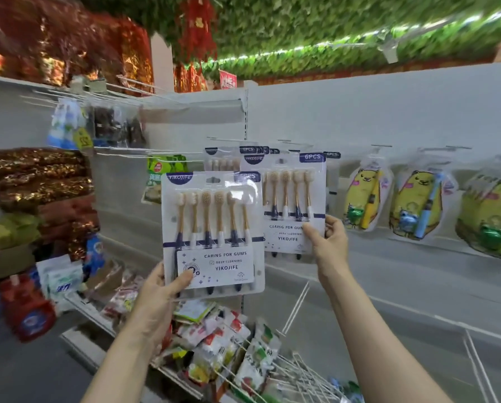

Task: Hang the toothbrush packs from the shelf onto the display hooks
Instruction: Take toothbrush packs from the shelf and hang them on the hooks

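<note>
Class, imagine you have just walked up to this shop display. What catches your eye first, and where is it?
First, the large toothbrush pack in the centre, gripped at its lower left corner by the left hand. Just right of it, the right hand pinches the lower corner of a second pack, raised beside the hung packs behind it. Further right, bright yellow bear-shaped packs hang along the white panel.

The only view, worn on the head, looks from close up and slightly upward at the display hooks (381,146) on the white wall (403,112), with a leafy ceiling (316,27) above them.
</note>
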